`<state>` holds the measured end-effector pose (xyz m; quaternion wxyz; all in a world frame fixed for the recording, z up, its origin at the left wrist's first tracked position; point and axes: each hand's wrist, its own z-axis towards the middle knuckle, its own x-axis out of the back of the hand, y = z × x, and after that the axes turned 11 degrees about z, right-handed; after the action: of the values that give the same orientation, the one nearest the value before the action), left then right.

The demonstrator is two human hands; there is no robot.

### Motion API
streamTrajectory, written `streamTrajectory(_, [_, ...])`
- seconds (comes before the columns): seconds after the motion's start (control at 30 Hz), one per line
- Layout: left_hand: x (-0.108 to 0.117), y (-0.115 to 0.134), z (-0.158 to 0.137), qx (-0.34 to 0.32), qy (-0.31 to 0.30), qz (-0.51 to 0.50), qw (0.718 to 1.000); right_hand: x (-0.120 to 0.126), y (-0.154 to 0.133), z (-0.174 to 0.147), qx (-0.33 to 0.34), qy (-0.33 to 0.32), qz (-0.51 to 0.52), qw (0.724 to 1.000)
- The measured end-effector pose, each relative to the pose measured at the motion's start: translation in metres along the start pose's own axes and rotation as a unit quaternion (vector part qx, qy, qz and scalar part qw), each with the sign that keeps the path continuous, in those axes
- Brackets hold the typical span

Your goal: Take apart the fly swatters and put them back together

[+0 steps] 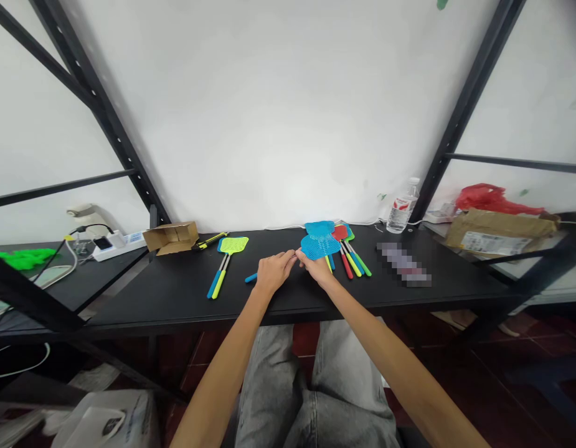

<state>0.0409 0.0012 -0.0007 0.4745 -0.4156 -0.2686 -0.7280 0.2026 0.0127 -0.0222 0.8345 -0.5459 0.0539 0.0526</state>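
A white wall (278, 124) rises behind your black worktop (147, 298). You hold a blue fly swatter (314, 247) sideways over it, the handle end showing past your left hand (273, 272), the mesh head by your right hand (317, 269). In each hand your grip is pinched on its thin shaft, the two close together. Leftward lies a yellow-green swatter (234, 245); rightward, a red swatter (347, 267) among others, then a clear bottle (400, 214).

Forearms (231, 354) angle inward — left fingers (288, 256) and right fingers (301, 255) curled, close together.
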Motion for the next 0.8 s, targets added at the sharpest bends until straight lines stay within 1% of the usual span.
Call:
streamTrajectory(0.2, [0.0006, 0.0040, 0.0013, -0.001, -0.005, 0.011, 1.000, -0.0009, 0.0036, 0.0020, -0.001, 0.014, 0.025, 1.000])
streamTrajectory(0.43, [-0.0016, 0.0032, 0.0026, -0.008, 0.013, 0.009, 1.000, -0.0013, 0.0033, 0.0024, 0.006, 0.020, 0.033, 0.999])
streamTrajectory(0.67, [-0.0037, 0.0031, 0.0038, -0.016, 0.023, 0.009, 1.000, -0.0007, 0.0074, 0.0043, 0.023, 0.029, 0.065, 0.997])
streamTrajectory(0.73, [-0.0033, 0.0002, 0.0029, -0.017, 0.027, 0.009, 0.999, -0.0007, 0.0067, 0.0052, 0.018, 0.043, 0.084, 0.995])
streamTrajectory(0.8, [-0.0023, -0.0050, 0.0013, -0.018, 0.031, 0.011, 0.999, -0.0007, 0.0059, 0.0066, 0.013, 0.076, 0.112, 0.991])
